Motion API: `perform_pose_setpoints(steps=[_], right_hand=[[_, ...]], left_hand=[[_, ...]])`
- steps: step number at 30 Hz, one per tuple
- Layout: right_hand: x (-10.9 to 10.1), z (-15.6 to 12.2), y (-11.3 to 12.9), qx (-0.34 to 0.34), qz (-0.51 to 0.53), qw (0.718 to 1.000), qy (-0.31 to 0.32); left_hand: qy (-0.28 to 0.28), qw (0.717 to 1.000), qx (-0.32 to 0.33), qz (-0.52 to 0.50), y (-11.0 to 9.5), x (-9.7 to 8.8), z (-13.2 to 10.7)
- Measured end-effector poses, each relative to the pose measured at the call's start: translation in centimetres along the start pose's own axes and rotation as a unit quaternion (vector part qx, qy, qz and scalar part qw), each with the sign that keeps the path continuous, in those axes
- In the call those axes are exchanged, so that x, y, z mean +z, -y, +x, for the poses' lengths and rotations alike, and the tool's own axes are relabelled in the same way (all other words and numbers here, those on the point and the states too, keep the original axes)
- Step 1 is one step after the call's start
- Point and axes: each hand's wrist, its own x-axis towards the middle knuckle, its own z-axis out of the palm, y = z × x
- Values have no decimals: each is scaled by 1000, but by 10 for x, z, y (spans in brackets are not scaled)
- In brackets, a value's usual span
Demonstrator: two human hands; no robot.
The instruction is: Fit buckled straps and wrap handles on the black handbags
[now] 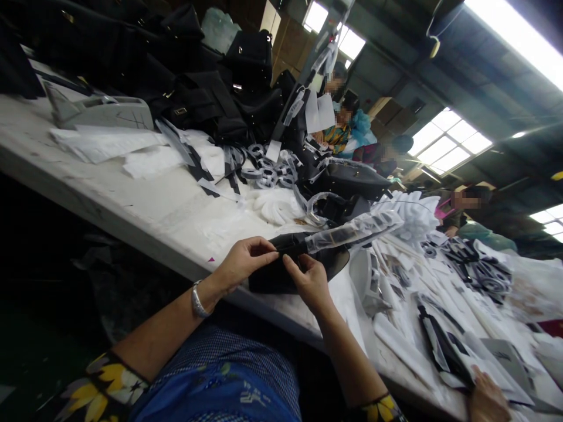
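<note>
My left hand (244,261) pinches the near end of a black strap (290,242) that is partly wrapped in clear plastic film (352,231). My right hand (310,281) has its fingers closed on the same strap just beside the left hand. Under both hands lies a black bag piece (275,278) on the white table (145,205), close to its front edge. The strap runs up and to the right from my fingers.
Black handbags (250,58) are piled at the back left, with white foam sheets (105,143) and grey tape rolls (264,170) beyond. White wrapping and black parts (440,346) cover the right. Other people sit opposite, and another person's hand (488,398) rests at the lower right.
</note>
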Motion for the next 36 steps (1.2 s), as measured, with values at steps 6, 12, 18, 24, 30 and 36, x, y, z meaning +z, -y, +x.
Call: perform_pose_setpoints(steps=[6,12,18,24,30,36], right_hand=[[1,0,-2,-20,-5,999,-33],[-1,5,-6,-39,7,999,3],[-11,7,-2,-43,-28,997,55],[-20,6,5,-60,-59,995,60],[-17,1,6,4,-29,998,49],[-11,0,2,23,-19,999,26]], left_hand=[[-9,995,52,83,-3,1,1],[13,976,119,185,-8,-2,6],[39,966,139,214,-13,-2,8],[42,979,75,185,-18,5,4],[51,993,34,98,-13,11,2],[34,992,44,117,-5,13,3]])
